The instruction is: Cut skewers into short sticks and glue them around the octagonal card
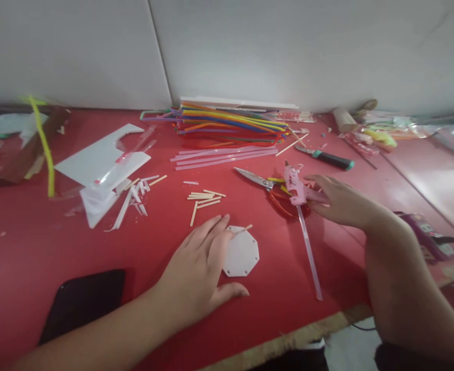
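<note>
My left hand (202, 263) rests at the left edge of a white octagonal plate (243, 255) with small holes near its rim. Its fingers are stretched out and the thumb stands apart. A short wooden stick (244, 229) lies across the plate's top edge, its near end by my index finger; I cannot tell whether the finger touches it. On the right, my right hand (335, 198) grips the handle of a pink hot glue gun (295, 186). A long clear glue stick (310, 252) sticks out of the gun's back. Scissors (256, 178) with red handles lie partly under the gun.
Several cut wooden sticks (204, 197) lie beyond my left hand. Further back are pipe cleaners (230, 123), glue sticks (223, 157) and a utility knife (333, 159). White scraps (136, 198) lie left, with a black phone (84, 304) nearer. A purple device (430, 237) sits right.
</note>
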A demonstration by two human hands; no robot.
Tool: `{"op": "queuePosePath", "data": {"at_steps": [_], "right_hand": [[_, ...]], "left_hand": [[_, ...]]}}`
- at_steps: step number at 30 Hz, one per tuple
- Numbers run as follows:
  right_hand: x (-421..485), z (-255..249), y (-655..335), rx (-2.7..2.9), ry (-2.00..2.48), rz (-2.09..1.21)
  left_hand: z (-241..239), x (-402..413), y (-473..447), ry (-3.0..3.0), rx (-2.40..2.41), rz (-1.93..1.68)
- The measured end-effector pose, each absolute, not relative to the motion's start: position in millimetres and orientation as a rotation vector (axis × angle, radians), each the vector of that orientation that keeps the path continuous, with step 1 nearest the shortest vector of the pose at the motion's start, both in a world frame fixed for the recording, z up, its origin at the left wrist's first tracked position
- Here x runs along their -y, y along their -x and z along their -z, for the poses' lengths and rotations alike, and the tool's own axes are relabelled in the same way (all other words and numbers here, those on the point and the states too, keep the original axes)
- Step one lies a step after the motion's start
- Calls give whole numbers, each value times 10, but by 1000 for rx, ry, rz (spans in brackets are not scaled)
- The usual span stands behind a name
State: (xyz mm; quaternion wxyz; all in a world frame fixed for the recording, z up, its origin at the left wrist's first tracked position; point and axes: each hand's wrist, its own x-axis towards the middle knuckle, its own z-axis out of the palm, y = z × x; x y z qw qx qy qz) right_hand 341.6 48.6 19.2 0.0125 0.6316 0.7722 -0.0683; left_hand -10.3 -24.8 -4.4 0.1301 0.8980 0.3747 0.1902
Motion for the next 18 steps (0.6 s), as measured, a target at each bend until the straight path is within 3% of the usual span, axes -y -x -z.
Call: {"op": "queuePosePath", "data": {"at_steps": [6,10,13,16,18], "right_hand": [[-528,-214,-3317,-2580,-2071,0],[-461,-282,-3172,-2736,-2367,-34],[-340,-274,-3022,-2991,-2462,368],[-235,-209,-2909,-3181,-2069,1129],[-212,-166,-2883,-3172,-1805,1461]], "left_hand": [[20,183,127,-2333,-1106,-558],[18,135,138,-1962,-1112,-796],[27,108,130,-1778,-1151,-1013],[27,110,125,-1793,-1187,-1164],[22,125,127,-1834,-1184,-1222]]}}
